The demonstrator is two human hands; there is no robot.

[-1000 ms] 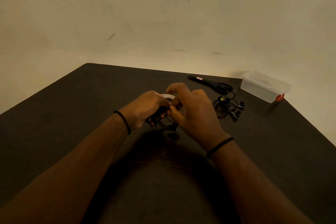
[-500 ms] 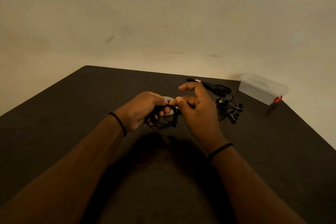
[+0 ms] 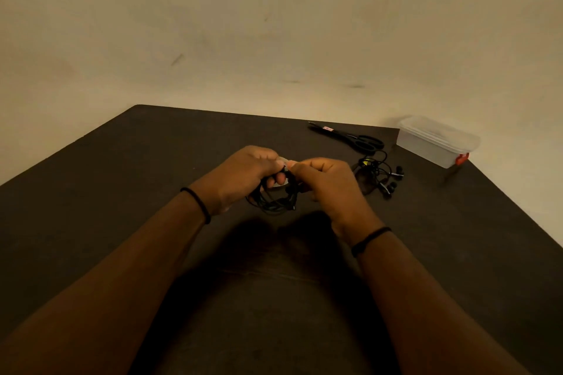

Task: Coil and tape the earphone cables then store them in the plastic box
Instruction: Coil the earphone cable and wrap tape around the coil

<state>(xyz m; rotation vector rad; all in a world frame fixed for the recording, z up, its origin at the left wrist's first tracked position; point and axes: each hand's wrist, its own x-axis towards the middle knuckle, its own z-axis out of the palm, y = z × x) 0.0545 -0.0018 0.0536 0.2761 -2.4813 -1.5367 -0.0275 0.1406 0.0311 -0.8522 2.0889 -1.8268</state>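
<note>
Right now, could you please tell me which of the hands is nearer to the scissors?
Right. The right hand is just short of the scissors; the left hand sits farther left.

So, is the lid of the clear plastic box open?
No, the clear plastic box at the table's far right corner has its lid on.

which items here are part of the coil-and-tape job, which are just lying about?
In the job:
coiled earphone cable, gripped by left hand
tape, pinched by right hand
loose earphones
plastic box, lid on
scissors, probably for the tape

Lying about:
nothing apart from the table
</note>
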